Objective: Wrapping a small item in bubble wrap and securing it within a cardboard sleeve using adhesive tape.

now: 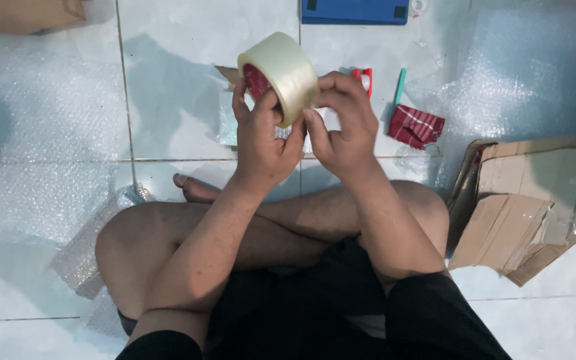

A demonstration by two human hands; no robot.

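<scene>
Both hands clamp the roll of clear packing tape (280,75) at upper center of frame: left hand (261,137) grips through its red core, right hand (345,127) pinches the outer edge. Flattened cardboard (528,207) lies right, bubble wrap (41,133) left, on the tiled floor (168,80).

A glossy, clear plastic tape roll (281,75) is gleaming above the shiny tiled floor (181,100). Right of the roll, matt brown cardboard (535,200) is lying creased; crinkly bubble wrap (41,133) is shimmering left of it.
</scene>
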